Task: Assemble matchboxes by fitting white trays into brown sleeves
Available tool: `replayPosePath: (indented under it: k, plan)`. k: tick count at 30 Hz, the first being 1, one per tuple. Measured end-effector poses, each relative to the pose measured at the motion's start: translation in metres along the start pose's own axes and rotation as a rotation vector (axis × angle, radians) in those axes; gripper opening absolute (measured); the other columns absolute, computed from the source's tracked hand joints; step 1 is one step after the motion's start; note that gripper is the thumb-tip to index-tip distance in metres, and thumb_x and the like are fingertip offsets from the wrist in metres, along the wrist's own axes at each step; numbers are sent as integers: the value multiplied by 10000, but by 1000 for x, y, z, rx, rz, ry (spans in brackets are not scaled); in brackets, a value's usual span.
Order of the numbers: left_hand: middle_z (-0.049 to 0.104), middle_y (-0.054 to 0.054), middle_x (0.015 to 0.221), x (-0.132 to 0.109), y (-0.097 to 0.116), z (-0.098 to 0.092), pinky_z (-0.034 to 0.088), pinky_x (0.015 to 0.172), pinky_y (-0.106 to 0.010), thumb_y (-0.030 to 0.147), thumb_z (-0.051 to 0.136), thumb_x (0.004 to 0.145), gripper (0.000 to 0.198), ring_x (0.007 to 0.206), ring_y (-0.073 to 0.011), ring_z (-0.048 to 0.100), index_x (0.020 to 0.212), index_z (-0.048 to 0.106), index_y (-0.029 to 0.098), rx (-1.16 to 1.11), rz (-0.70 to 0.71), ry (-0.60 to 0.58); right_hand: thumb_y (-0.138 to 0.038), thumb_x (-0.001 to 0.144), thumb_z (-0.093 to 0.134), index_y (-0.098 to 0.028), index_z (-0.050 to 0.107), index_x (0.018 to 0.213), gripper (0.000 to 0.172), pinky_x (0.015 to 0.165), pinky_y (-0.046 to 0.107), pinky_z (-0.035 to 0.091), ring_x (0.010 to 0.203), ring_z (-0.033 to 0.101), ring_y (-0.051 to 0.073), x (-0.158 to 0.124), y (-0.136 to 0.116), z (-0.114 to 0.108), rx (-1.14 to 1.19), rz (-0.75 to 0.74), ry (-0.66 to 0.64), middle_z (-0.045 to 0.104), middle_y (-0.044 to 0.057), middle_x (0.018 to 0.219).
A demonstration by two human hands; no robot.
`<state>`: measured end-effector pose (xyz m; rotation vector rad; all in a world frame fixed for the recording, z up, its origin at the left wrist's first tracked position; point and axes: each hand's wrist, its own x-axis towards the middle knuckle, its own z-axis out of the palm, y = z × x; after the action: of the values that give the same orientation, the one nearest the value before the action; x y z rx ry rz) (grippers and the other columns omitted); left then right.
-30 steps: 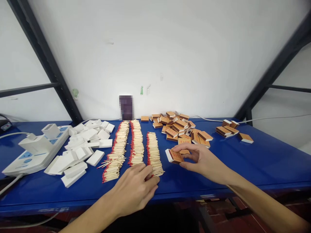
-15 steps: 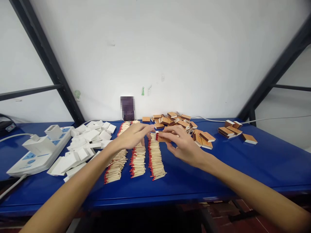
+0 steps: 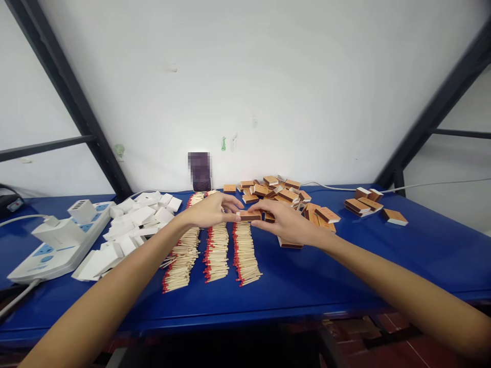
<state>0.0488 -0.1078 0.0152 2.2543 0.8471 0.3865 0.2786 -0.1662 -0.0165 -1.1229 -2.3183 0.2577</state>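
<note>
Over the rows of matches I hold a matchbox (image 3: 248,216) with an orange top and a dark striking side. My left hand (image 3: 210,210) pinches its left end between thumb and fingers. At the right end, the thumb and fingers of my right hand (image 3: 282,219) close on it. Loose matches (image 3: 247,255) with red heads lie below in three long rows, partly covered by my left hand. Another matchbox (image 3: 290,244) rests on the table just under my right hand. Behind that hand spreads a pile of matchboxes (image 3: 287,195).
White box trays (image 3: 143,214) are heaped on the left, beside a white power strip (image 3: 63,245) with chargers. A phone (image 3: 200,171) leans on the wall. Several matchboxes (image 3: 395,216) lie to the right on the blue table (image 3: 345,276). Dark metal posts (image 3: 72,97) flank the table.
My left hand has come right and taken hold of the matchbox's left end. The red match heads that showed at its end are out of sight. Another matchbox now shows under my right hand.
</note>
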Motion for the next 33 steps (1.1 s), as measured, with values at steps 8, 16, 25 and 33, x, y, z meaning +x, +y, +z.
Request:
replayPosePath:
  k: [8, 16, 25, 33]
  plan:
    - [727, -81, 1099, 19, -12, 5, 502, 851, -319, 287, 687, 724, 384, 982, -225, 672, 1084, 680, 155, 455, 43, 70, -322, 866, 605, -175, 649, 1018, 216, 758, 329, 469, 877, 637, 203, 20, 22, 7, 4, 38, -68, 704, 77, 992]
    - [736, -38, 1017, 16, -15, 10, 477, 806, -303, 314, 641, 731, 352, 907, -210, 669, 1057, 695, 192, 517, 68, 45, -412, 887, 581, -191, 640, 1048, 280, 773, 329, 464, 867, 622, 193, 17, 29, 10, 84, 25, -141, 695, 63, 1019]
    - [742, -37, 1008, 14, -10, 11, 449, 797, -310, 289, 641, 709, 353, 906, -212, 651, 1041, 698, 186, 516, 37, 27, -520, 866, 585, -241, 677, 1080, 363, 974, 463, 410, 1239, 452, 303, 1, 32, -1, -54, 110, -124, 664, 98, 1119]
    - [740, -21, 989, 15, -13, 12, 429, 813, -318, 293, 639, 707, 364, 895, -205, 637, 1055, 689, 199, 503, 73, 61, -592, 848, 573, -260, 680, 1096, 428, 1006, 501, 400, 1321, 415, 330, -9, 45, -6, -74, 101, -83, 632, 106, 1220]
